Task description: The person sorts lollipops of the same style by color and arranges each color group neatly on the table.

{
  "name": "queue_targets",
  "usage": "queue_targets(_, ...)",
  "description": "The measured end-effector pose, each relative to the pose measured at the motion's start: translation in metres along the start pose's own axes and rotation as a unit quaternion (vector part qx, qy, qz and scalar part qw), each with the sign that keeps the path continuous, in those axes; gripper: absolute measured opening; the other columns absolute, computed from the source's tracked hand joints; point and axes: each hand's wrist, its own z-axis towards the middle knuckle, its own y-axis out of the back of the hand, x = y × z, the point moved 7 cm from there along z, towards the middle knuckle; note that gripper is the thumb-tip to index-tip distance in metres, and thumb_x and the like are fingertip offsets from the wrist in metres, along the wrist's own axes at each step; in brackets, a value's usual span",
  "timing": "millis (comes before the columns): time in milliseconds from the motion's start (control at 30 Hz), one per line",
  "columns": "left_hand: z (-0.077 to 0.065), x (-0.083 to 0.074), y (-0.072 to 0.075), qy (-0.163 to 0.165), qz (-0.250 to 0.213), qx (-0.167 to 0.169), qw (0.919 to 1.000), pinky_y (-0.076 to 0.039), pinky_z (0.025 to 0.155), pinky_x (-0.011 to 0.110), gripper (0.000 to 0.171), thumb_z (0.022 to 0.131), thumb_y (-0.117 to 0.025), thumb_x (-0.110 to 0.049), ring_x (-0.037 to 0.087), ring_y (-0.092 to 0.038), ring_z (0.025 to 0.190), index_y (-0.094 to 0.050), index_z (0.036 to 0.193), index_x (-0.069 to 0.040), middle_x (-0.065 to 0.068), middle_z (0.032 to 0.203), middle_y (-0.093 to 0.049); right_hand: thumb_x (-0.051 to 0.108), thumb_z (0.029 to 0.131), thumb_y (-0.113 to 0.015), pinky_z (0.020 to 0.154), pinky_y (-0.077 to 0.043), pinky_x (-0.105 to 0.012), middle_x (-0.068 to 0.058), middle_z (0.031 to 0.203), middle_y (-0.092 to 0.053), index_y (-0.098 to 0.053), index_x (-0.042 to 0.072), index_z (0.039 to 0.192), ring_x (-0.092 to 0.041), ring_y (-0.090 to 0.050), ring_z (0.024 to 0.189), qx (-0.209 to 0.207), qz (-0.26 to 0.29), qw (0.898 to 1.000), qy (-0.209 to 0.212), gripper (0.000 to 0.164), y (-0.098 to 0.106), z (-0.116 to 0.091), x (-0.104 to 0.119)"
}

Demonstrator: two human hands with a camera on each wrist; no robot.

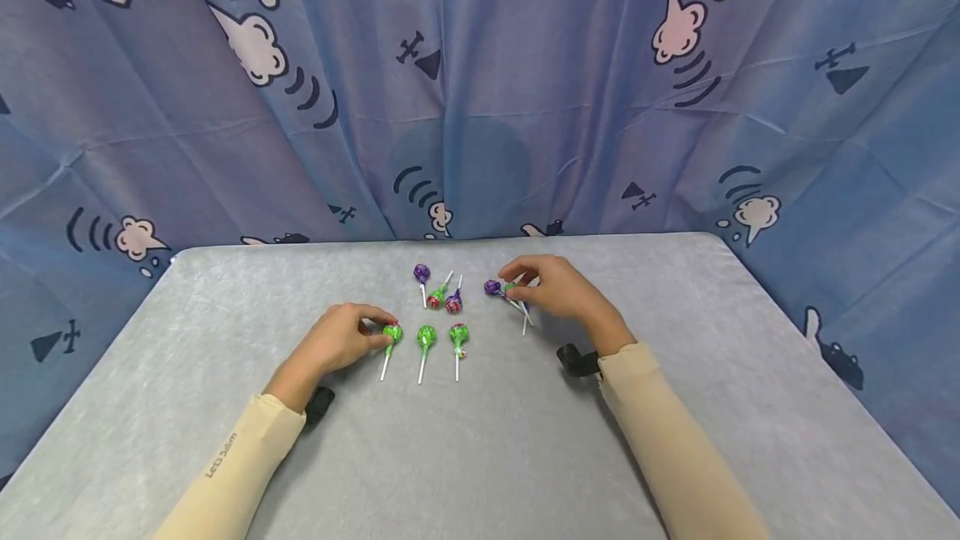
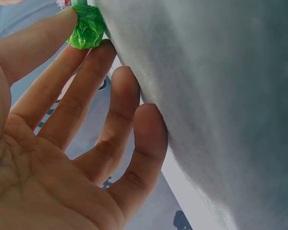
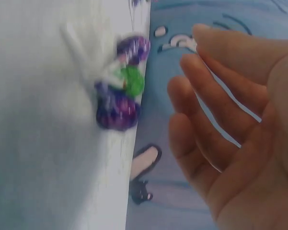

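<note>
Front row: I see three green pops side by side on the table, the left green pop, the middle green pop and the right green pop, with every stick toward the person.
Left hand: it pinches the left green pop at its wrapped head, between thumb and finger; the other fingers are spread apart.
Right hand: it is just over the right-hand cluster, with fingers loosely bent and a gap between thumb and fingers; from the right wrist view, I find nothing in its grasp.
Right-hand cluster: one green pop lies between the upper purple pop and the lower purple pop; their sticks cross. This view is blurred, so I cannot tell exactly which stick lies on top.
Back group: behind the front row are a far purple pop, a red-green pop and a near purple pop. The far one has its stick toward the person, the other two toward the curtain.
Done, in my judgement: the front row looks orderly, three of one colour.
Left, in my judgement: the back group and the cluster are mixed in colour and not lined up; I count six pops there.
</note>
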Motion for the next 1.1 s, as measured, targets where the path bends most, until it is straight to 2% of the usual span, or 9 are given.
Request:
queue_targets(200, 0.001, 0.001, 0.001, -0.001, 0.001, -0.002, 1.0, -0.045, 0.07, 0.031, 0.027, 0.087, -0.077, -0.023, 0.017, -0.06, 0.086, -0.076, 0.113, -0.019, 0.005, 0.114, -0.073, 0.019, 0.095, -0.068, 0.091, -0.05, -0.045, -0.007, 0.126, -0.067, -0.067, 0.01, 0.126, -0.026, -0.062, 0.112, -0.015, -0.004, 1.0, -0.02, 0.033, 0.008, 0.002, -0.015)
queue_targets(500, 0.003, 0.001, 0.001, -0.001, 0.001, -0.001, 1.0, -0.044, 0.07, 0.031, 0.027, 0.087, -0.077, -0.023, 0.017, -0.059, 0.085, -0.076, 0.113, -0.019, 0.005, 0.114, -0.073, 0.019, 0.095, -0.068, 0.089, -0.051, -0.043, -0.008, 0.128, -0.066, -0.067, 0.011, 0.125, -0.028, -0.061, 0.116, -0.011, -0.014, 0.999, -0.046, 0.031, 0.0, 0.012, -0.029)
queue_targets(733, 0.003, 0.0, -0.001, 0.012, -0.004, 0.01, 0.9999, -0.044, 0.069, 0.03, 0.028, 0.087, -0.076, -0.024, 0.017, -0.058, 0.086, -0.076, 0.115, -0.02, 0.004, 0.116, -0.073, 0.02, 0.095, -0.068, 0.09, -0.052, -0.043, -0.01, 0.131, -0.065, -0.065, 0.011, 0.129, -0.03, -0.061, 0.118, 0.007, -0.013, 0.999, -0.051, 0.036, -0.003, 0.016, -0.035)
queue_targets(1100, 0.003, 0.001, 0.0, 0.011, -0.003, 0.007, 0.9999, -0.045, 0.07, 0.031, 0.028, 0.087, -0.077, -0.024, 0.017, -0.06, 0.087, -0.076, 0.114, -0.02, 0.004, 0.116, -0.073, 0.022, 0.094, -0.068, 0.098, -0.048, -0.045, -0.012, 0.127, -0.067, -0.064, 0.011, 0.13, -0.029, -0.06, 0.118, 0.026, -0.036, 0.998, -0.039, 0.038, -0.011, 0.02, -0.04)
